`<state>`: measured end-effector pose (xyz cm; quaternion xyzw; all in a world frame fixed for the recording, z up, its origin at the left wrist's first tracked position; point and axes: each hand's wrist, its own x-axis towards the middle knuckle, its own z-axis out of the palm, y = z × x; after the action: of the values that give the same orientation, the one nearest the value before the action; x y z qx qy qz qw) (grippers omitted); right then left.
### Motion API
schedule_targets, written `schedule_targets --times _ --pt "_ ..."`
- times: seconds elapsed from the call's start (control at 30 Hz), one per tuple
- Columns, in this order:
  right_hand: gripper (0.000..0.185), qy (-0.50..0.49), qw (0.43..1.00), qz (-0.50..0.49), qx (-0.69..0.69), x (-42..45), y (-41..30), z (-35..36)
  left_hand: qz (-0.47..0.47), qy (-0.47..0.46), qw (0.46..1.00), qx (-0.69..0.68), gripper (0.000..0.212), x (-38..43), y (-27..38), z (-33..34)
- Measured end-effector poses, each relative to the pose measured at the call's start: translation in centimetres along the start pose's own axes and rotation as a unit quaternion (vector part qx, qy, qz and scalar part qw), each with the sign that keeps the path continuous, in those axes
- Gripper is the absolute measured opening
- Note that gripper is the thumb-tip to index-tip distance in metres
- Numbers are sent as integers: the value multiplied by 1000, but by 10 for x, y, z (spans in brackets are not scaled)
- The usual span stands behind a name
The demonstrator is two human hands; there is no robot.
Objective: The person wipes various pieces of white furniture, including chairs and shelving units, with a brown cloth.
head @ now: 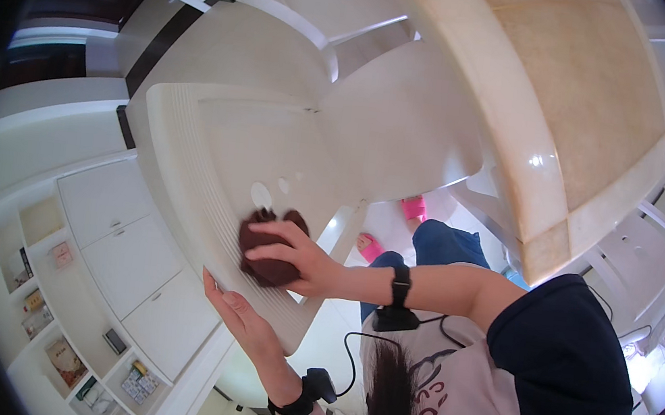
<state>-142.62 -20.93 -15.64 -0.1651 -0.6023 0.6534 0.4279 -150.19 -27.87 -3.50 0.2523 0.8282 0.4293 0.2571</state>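
My right hand (pixel 288 254) presses a dark brown cloth (pixel 268 243) against the ribbed backrest of an off-white plastic chair (pixel 254 138). The cloth is bunched under my spread fingers. Beside the outer edge of the same backrest is my left hand (pixel 241 319), with its fingers straight and nothing seen in it. Whether its palm bears on the edge is hard to tell. Pale oval spots (pixel 261 194) show on the backrest just above the cloth. The chair's smooth seat (pixel 403 111) extends towards the table.
A tan tiled table (pixel 581 100) with a thick rounded edge stands at upper right. Other white plastic chairs (pixel 633 239) are around it. White cabinets (pixel 144 261) and shelves with boxes (pixel 67 356) line the left. A black cable (pixel 347 355) links to my wrist straps.
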Motion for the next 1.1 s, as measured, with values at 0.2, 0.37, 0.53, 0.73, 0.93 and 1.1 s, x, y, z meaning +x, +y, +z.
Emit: schedule_targets --times 0.2,0.37,0.53,0.73,0.93,1.1 --pt "58 61 915 276 288 -71 -22 -57 215 33 959 181 64 -6 7 2" --pt "62 213 910 298 194 -81 -78 -110 287 -150 945 48 59 -72 -2 74" --pt "62 137 947 254 -137 -107 -95 -154 -240 -329 770 -491 57 -77 -56 213" --pt "40 311 854 227 -351 -152 -104 -197 -273 -365 758 -466 53 -116 -71 327" --pt "31 289 839 181 -423 -144 -106 -232 -72 -238 851 -463 51 -93 -27 396" --pt "31 268 870 244 -335 -132 -83 -229 -14 -200 847 -493 50 29 0 435"
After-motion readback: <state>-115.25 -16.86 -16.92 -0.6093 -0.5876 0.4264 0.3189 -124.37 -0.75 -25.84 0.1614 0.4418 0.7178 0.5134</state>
